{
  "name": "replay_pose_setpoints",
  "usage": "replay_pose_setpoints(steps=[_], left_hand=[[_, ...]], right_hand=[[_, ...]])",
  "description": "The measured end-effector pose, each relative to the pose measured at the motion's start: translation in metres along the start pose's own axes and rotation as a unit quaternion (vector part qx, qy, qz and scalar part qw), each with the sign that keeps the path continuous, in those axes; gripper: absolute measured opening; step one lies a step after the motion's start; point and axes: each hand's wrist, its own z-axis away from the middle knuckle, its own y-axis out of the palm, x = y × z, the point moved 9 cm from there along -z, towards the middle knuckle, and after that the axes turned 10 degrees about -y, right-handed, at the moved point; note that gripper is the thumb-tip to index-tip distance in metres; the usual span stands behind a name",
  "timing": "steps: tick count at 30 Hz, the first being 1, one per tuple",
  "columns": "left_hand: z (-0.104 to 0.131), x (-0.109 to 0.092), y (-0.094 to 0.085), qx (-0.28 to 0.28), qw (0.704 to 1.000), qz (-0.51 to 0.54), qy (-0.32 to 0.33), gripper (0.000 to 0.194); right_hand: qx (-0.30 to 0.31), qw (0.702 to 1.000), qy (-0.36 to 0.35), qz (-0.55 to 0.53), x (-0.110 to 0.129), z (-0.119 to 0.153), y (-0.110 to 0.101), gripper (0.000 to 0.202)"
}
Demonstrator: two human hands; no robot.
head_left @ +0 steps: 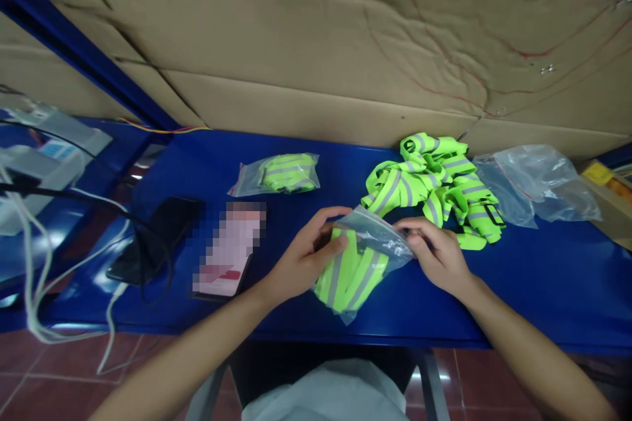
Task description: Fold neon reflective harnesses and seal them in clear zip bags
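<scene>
A clear zip bag (395, 262) with a folded neon-yellow reflective strap (340, 276) inside is held between my hands above the blue table's front part. My left hand (311, 250) grips the bag's left side, thumb on top. At the right end of the bag's upper edge, my right hand (437, 250) pinches the plastic between thumb and fingers. Behind my right hand lies a loose heap of neon straps with grey stripes (419, 177). Another bag with a folded strap (289, 173) rests at the back, left of the heap.
Empty clear bags (543, 184) lie right of the heap, beside a cardboard box (609, 200). A lit phone (230, 250), a black device (158, 237) and white cables (37, 276) are on the left. Cardboard (276, 33) stands behind the blue table (548, 283).
</scene>
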Motion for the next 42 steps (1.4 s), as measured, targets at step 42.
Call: replay_pose_setpoints(steps=[42], left_hand=[[-0.075, -0.064, 0.071, -0.159, 0.748, -0.606, 0.221, 0.070]], right_hand=[[0.151, 0.969, -0.110, 0.162, 0.009, -0.001, 0.033, 0.026]])
